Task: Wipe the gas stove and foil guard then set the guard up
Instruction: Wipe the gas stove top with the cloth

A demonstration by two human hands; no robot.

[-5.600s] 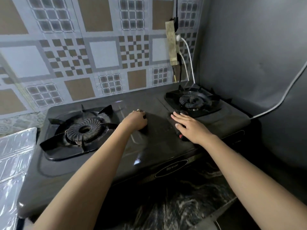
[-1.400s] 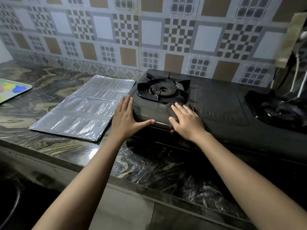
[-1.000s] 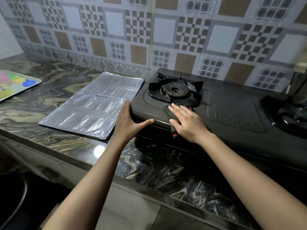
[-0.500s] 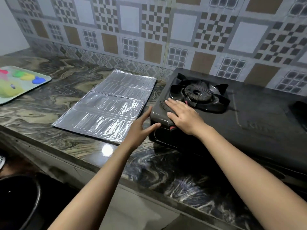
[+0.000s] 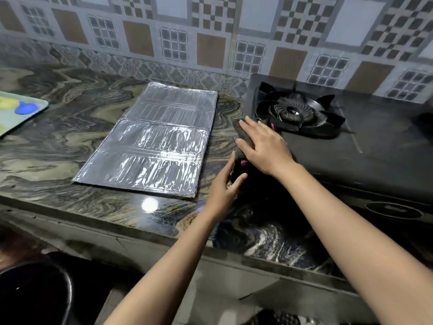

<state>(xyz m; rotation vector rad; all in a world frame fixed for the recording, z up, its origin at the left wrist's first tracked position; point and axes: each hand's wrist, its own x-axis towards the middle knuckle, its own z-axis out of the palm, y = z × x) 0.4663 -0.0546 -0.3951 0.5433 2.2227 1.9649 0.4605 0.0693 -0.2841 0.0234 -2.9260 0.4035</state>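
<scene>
The right hand [image 5: 264, 146] is pressing a dark cloth [image 5: 242, 134] flat, fingers spread, on the stove [image 5: 375, 146]'s left edge; the left hand [image 5: 226, 184], spread, is bracing its near-left corner. The foil guard [image 5: 154, 144] is lying flat, left of the stove. Likely next: carrying the cloth onto the foil.

Black gas stove [image 5: 339, 156] sits on the counter against the tiled wall, burner grate at its left end. Foil guard [image 5: 154, 141] lies flat, unfolded, just left of the stove, silver panels creased and shiny, not touching it.
</scene>
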